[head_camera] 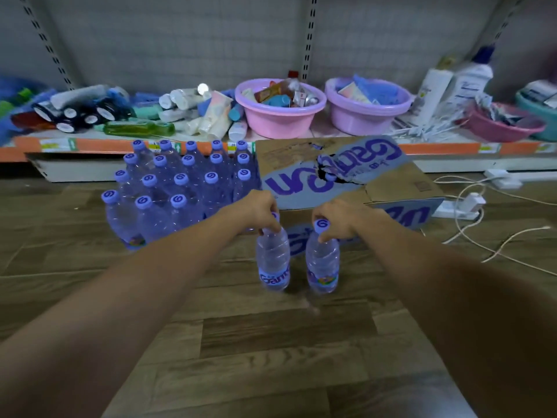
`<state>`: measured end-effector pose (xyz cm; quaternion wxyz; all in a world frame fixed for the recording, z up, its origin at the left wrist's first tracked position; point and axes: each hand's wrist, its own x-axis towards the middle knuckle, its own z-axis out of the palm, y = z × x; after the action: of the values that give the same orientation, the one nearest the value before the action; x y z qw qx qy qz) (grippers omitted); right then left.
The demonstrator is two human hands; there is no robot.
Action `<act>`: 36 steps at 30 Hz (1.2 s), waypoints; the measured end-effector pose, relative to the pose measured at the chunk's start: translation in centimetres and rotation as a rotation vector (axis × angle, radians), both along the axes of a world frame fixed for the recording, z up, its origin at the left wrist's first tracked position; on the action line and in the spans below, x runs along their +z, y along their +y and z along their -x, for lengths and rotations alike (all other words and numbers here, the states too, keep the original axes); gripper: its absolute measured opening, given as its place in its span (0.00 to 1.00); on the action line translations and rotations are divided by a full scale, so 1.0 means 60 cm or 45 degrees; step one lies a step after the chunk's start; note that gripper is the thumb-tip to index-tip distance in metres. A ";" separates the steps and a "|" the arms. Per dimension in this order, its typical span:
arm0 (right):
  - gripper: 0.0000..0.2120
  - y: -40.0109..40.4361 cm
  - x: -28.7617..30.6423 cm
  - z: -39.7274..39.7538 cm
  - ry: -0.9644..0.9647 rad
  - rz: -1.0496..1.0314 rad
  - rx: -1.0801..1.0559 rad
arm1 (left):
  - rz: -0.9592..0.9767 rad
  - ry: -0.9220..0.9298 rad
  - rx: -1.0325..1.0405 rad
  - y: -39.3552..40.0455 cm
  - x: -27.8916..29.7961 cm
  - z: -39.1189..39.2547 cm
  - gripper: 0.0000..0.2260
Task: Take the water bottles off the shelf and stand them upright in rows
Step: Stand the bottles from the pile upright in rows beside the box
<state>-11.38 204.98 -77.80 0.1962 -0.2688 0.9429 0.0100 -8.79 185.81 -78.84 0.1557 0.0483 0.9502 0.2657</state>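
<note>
Bottles: two clear bottles (272,257), purple caps, upright.
Grip: left hand (261,211), right hand (337,218) each pinching one neck.
Surface: wood-pattern floor (271,342), cluttered shelf (211,143) behind.

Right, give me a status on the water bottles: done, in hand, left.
Done: a block of clear plastic water bottles with purple caps stands upright in rows on the wooden floor, below the shelf. In hand: the left hand and right hand each grip a bottle by its neck, left bottle and right bottle, both upright in front of the torn cardboard box. Left: adding these two to the rows; whether the box holds more is hidden.
</note>
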 end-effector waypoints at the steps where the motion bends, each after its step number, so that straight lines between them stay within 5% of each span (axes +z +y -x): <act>1: 0.17 0.009 -0.003 0.005 0.029 -0.026 0.001 | -0.003 0.002 0.005 0.013 -0.003 0.005 0.07; 15: 0.14 0.002 -0.096 0.025 0.089 0.178 -0.161 | 0.325 0.065 -0.049 0.080 -0.062 0.036 0.10; 25: 0.16 0.002 -0.089 0.038 0.056 0.268 -0.137 | 0.334 0.173 0.017 0.046 -0.064 0.035 0.13; 36: 0.11 -0.004 -0.073 0.037 -0.113 0.408 -0.430 | 0.573 0.044 -0.097 0.071 -0.057 0.028 0.16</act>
<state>-13.61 204.74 -82.17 0.1912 -0.1351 0.9545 -0.1846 -10.46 190.09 -82.27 0.1561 0.0529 0.9855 0.0400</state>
